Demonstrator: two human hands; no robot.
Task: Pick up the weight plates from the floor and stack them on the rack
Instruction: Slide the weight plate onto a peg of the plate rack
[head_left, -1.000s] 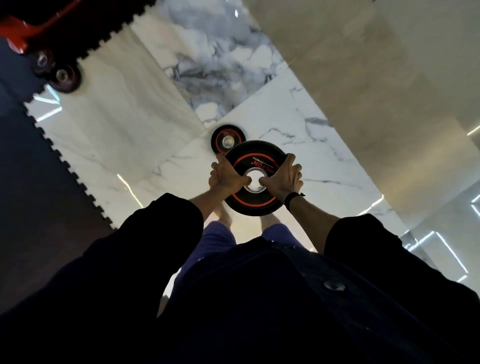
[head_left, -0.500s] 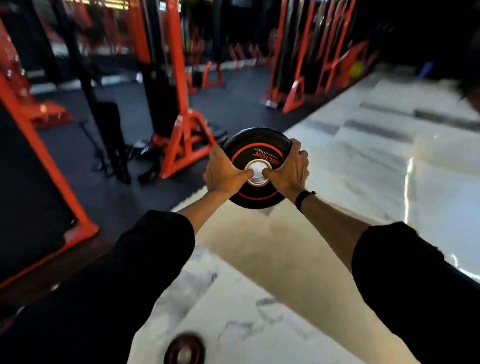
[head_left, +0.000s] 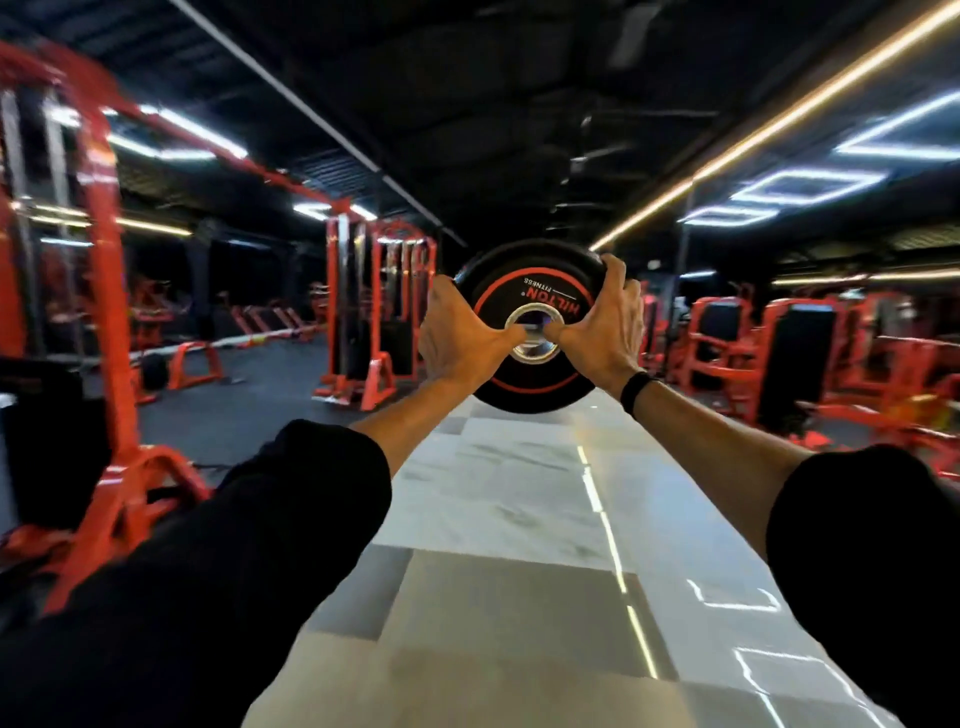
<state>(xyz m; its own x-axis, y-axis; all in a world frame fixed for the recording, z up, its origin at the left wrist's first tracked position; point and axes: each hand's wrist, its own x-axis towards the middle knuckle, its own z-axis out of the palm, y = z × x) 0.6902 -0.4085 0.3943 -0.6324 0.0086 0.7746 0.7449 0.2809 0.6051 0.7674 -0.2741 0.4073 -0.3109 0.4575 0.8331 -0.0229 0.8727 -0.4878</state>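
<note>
Two black sleeves framed the bottom of the view, and beyond them both bare forearms reached straight out ahead of the person. A second before, the head had been bowed over the marble floor (head_left: 519, 519), with the plate held low above a smaller plate lying on the tiles; half a second before, the gaze had already come up toward the orange frames. By this moment the view was level, the small plate had dropped out of sight, and the weight plate (head_left: 531, 327) rode at about eye height. That change suggested the pickup was finished and the carry toward a rack had begun (which rack was meant could not be told from here).

The left hand (head_left: 460, 338) gripped the plate's left edge, fingers curled round the rim and thumb reaching in to the steel hub. The right hand (head_left: 602, 325), a dark band on its wrist, mirrored it on the other side, fingers hooked over the upper right rim and thumb at the hub. So the plate sat between the two hands, its printed face toward the person, upright, clear of the floor.

Farther off, an orange machine frame (head_left: 374, 312) stood behind and left of the plate, more orange equipment (head_left: 753, 343) blurred away to the right, and light strips ran along the dark ceiling.
</note>
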